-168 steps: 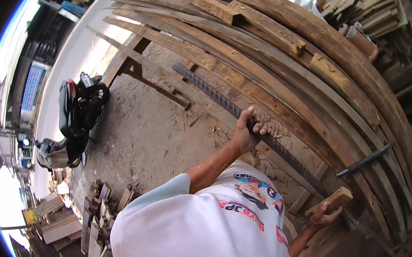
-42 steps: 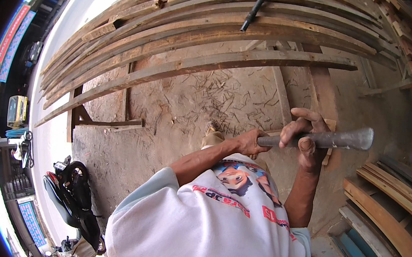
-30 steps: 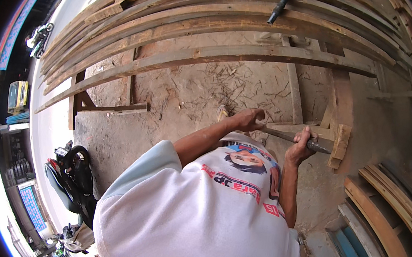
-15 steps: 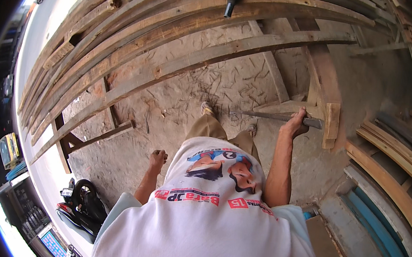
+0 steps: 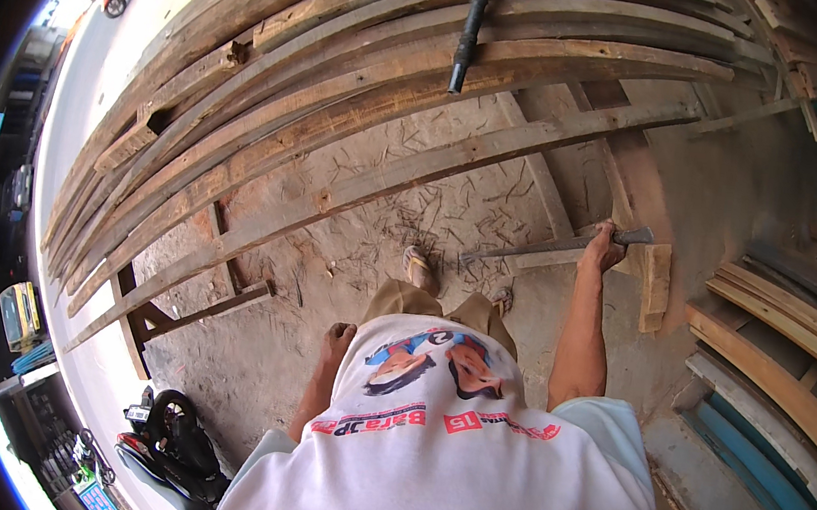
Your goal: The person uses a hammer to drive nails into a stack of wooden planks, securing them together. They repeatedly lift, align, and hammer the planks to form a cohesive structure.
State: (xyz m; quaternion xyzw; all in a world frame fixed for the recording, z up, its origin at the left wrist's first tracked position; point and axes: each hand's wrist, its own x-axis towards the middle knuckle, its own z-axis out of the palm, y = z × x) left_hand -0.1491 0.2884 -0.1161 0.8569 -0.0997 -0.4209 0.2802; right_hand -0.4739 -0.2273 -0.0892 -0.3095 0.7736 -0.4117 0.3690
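My right hand (image 5: 605,248) is closed around a long grey metal bar (image 5: 539,249) that looks like a pry bar. It grips the bar close to the thicker end, which sticks out to the right. The thin end points left, low over the floor in front of my feet. Close to my left hip, my left hand (image 5: 340,339) hangs with curled fingers, and nothing shows in it. Ahead lies a row of long wooden beams (image 5: 387,79), raised on wooden supports. The nearest single beam (image 5: 407,170) lies apart from the others.
A dark pipe (image 5: 467,47) lies across the beams. Thin nail-like bits (image 5: 394,204) litter the concrete floor. An upright wood block (image 5: 655,291) stands beside the bar's thick end. More planks (image 5: 779,379) are stacked at right. A black motorcycle (image 5: 177,450) stands at lower left, by the road.
My view has shifted, and my feet stand in a different position. The bar's thick end has tilted upward in my right hand. My left hand has come closer to my body.
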